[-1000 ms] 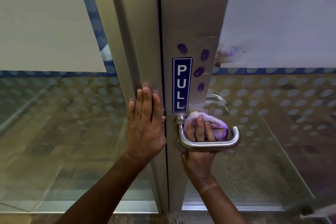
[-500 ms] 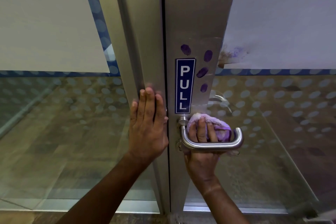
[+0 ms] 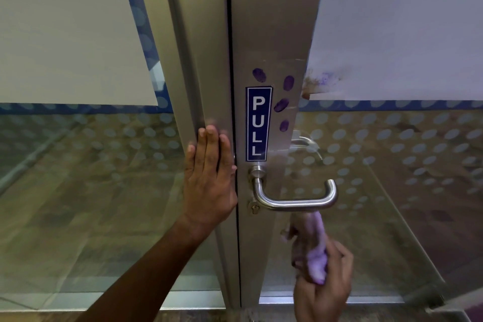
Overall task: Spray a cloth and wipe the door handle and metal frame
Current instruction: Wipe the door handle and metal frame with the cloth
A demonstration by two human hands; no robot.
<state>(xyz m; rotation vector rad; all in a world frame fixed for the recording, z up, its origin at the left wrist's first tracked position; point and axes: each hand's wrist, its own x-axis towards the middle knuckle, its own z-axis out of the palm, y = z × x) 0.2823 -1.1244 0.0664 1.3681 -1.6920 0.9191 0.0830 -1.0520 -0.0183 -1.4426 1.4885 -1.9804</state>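
Note:
A brushed-steel lever door handle [image 3: 295, 200] sticks out from the metal door frame [image 3: 271, 34], just under a blue PULL sticker [image 3: 258, 124]. Several purple fingerprint smudges [image 3: 281, 105] mark the frame beside the sticker. My left hand [image 3: 210, 178] lies flat with straight fingers against the neighbouring metal post [image 3: 198, 60]. My right hand [image 3: 322, 285] is below the handle and apart from it, gripping a purple cloth [image 3: 315, 251] that trails upward, blurred by motion.
Glass panels with frosted film and a dotted pattern flank the frame on both sides [image 3: 78, 165]. A smeared purple-brown stain [image 3: 317, 81] sits on the right panel's film edge. A second handle [image 3: 305, 142] shows through the glass behind the door.
My right hand has pulled out from behind the handle and dropped below it with the cloth. The handle now stands bare. My left hand stays on the post.

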